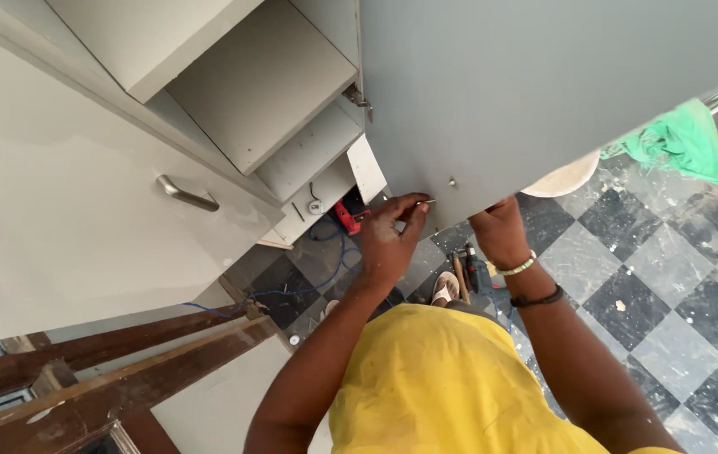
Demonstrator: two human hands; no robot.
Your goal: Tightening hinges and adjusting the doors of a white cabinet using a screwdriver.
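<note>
Checkered black-and-grey floor tiles (662, 277) lie far below me, littered with tools (464, 273) and a trailing blue cable (338, 261), while pale grey cabinet shelves (266, 92) stand open to my left and a closed drawer front carries a curved metal handle (187, 193). I am working at the lower edge of the open grey cabinet door (544, 84). My left hand (388, 235) is pinched closed on a small screw (429, 202), thumb and fingertips bringing its tip against the door just below a second screw (452, 181) that already sticks through the panel. My right hand (500, 231) reaches behind the door edge; its fingers are hidden by the panel, so I cannot tell whether they grip anything there, though the wrist with its beaded bracelet (517, 267) and dark band (535, 298) sits close under the door. I judge this to be the fitting of hardware to the door, with one fastener through and the other being started. What comes next, I think, calls for holding the screw square to its hole and keeping the door steady from behind, since a slip would drop the screw among the clutter below. A green cloth (683, 143) hangs off to the right.
</note>
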